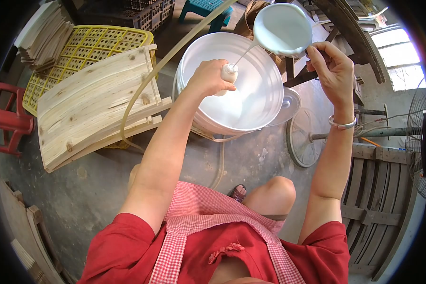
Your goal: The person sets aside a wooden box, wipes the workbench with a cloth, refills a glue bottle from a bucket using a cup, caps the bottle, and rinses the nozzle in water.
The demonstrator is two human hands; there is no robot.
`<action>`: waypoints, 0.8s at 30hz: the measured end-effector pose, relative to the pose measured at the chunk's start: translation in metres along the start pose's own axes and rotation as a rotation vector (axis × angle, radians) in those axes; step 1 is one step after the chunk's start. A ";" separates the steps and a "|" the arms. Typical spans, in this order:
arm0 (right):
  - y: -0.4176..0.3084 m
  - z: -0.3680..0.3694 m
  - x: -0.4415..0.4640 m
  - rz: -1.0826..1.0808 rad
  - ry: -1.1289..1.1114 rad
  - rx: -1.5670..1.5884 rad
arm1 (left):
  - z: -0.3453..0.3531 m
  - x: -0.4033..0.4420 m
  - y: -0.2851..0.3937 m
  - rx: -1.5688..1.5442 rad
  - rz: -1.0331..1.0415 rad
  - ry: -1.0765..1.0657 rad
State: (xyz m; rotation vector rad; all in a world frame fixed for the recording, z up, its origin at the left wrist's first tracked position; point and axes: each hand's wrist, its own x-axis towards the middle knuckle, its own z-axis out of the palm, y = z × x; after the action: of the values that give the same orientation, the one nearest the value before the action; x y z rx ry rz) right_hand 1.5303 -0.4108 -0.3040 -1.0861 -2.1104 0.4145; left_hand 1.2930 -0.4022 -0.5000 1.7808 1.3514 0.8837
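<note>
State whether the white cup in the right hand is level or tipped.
Tipped: the cup has a thin white stream running from its lip to the bottle in the left hand.

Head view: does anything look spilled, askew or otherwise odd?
Only a possible spill: pale specks mark the otherwise grey floor near the white bucket; whether they are fresh is unclear. The pouring stream itself meets the mouth of the bottle.
</note>
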 end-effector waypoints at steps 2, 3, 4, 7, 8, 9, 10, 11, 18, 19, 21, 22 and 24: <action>-0.001 0.001 0.000 0.005 0.002 0.009 | -0.001 -0.001 0.001 -0.005 -0.020 0.001; -0.001 0.001 0.000 0.010 0.007 0.004 | -0.001 -0.001 0.002 -0.003 -0.017 0.004; -0.001 0.002 -0.001 0.014 0.013 -0.001 | -0.001 -0.002 0.003 -0.005 -0.011 -0.003; -0.001 0.003 -0.002 0.019 0.030 -0.006 | -0.002 -0.001 0.003 -0.020 -0.011 0.005; 0.000 0.004 -0.001 0.009 0.035 0.002 | -0.001 -0.002 0.002 -0.038 -0.024 0.011; 0.001 0.004 -0.001 0.002 0.040 0.001 | -0.002 -0.001 0.003 -0.034 -0.018 0.017; 0.002 0.004 0.000 0.007 0.037 0.002 | -0.003 -0.001 0.003 -0.031 -0.025 -0.001; 0.002 0.004 -0.001 0.016 0.031 0.004 | -0.003 -0.001 0.003 -0.029 -0.036 -0.021; 0.002 0.007 -0.002 0.009 0.028 -0.022 | -0.001 -0.002 0.001 0.000 0.015 -0.005; 0.002 0.008 -0.002 0.015 0.025 -0.017 | -0.002 -0.002 0.001 0.000 0.004 -0.011; 0.002 0.008 -0.003 0.013 0.031 0.008 | -0.002 -0.002 0.002 0.000 -0.008 -0.023; 0.004 0.008 -0.004 0.006 0.029 0.009 | -0.002 -0.002 0.002 -0.003 -0.002 -0.014; 0.003 0.007 -0.005 0.022 0.026 -0.002 | -0.002 -0.002 0.002 -0.003 0.009 0.000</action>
State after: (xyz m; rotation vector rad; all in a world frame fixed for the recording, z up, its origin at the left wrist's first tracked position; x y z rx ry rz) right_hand 1.5289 -0.4127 -0.3132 -1.1110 -2.0783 0.4061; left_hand 1.2918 -0.4041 -0.4974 1.7858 1.3428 0.8899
